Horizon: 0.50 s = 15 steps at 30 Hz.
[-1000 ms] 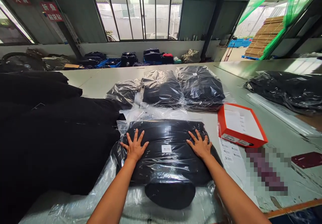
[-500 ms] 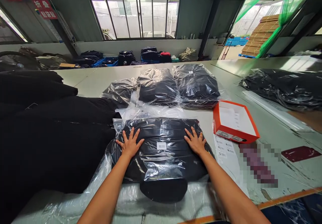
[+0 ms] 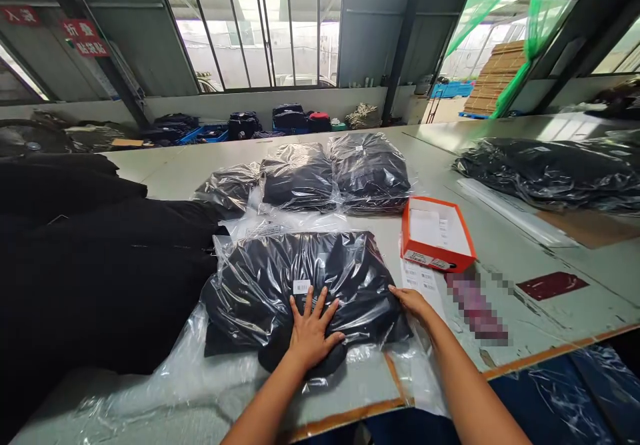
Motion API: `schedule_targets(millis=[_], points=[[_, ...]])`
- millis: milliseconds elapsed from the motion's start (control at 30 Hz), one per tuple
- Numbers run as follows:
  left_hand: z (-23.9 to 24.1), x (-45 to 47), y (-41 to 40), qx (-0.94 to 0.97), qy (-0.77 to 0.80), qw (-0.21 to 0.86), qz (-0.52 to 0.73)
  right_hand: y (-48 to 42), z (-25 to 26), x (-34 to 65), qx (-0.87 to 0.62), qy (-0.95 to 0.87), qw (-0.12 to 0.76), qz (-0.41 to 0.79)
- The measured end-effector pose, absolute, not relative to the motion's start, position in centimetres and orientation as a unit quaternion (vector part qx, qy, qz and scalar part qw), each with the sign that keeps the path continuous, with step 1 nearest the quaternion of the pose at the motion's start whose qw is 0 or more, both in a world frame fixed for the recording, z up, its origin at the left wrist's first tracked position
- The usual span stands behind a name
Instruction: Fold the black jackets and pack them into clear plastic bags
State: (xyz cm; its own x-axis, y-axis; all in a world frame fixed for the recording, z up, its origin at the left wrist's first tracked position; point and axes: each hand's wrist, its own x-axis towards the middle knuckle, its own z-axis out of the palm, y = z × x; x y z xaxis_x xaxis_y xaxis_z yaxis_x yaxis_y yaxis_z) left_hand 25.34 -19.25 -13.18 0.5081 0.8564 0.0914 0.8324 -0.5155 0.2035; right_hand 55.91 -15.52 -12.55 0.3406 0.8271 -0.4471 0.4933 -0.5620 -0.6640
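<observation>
A folded black garment in a clear plastic bag [image 3: 250, 285] lies in front of me on the table. A white barcode label [image 3: 301, 287] is stuck on the bag. My left hand [image 3: 313, 328] rests flat on the bag's lower middle, fingers spread, just below the label. At the bag's right edge is my right hand [image 3: 415, 304], its fingers drawn together on the plastic; the thumb is mostly hidden. Clear plastic spreads out beneath the bag, and the garment's rounded bottom part shows under my left wrist.
A big pile of black garments [image 3: 90, 272] fills the left side. Bagged black garments [image 3: 300, 178] stand in stacks behind. To the right are an orange box [image 3: 440, 258] with label sheets, a barcode sheet [image 3: 420, 275] and a dark red card [image 3: 553, 286]. The table's edge [image 3: 350, 418] runs close in front.
My left hand has slid right to the bag's lower middle. My right hand has left the bag's top for its right edge. The plastic is more wrinkled, and the view has shifted.
</observation>
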Motion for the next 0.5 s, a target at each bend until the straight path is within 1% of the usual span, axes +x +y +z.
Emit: schedule_targets(millis=[67, 133, 233, 300, 433, 500], points=[[-14.4, 24.9, -19.3, 0.865, 0.488, 0.051, 0.1, -15.9, -12.2, 55.7, -0.758, -0.373, 0.271, 0.461], [-15.1, 24.6, -19.1, 0.866, 0.486, 0.038, 0.111, -16.1, -11.7, 55.3, -0.727, -0.347, 0.319, 0.499], [-15.4, 24.4, -18.8, 0.867, 0.482, 0.031, 0.122, -16.3, -10.6, 54.8, -0.68, -0.315, 0.368, 0.551], [-15.4, 24.4, -18.8, 0.866, 0.483, 0.039, 0.128, -16.7, -9.8, 54.5, -0.657, -0.282, 0.371, 0.592], [-15.0, 24.4, -18.8, 0.861, 0.483, 0.078, 0.136, -18.0, -8.4, 53.9, -0.586, -0.243, 0.338, 0.695], [-14.8, 24.5, -18.8, 0.857, 0.484, 0.104, 0.14, -18.5, -7.7, 53.6, -0.558, -0.24, 0.327, 0.724]])
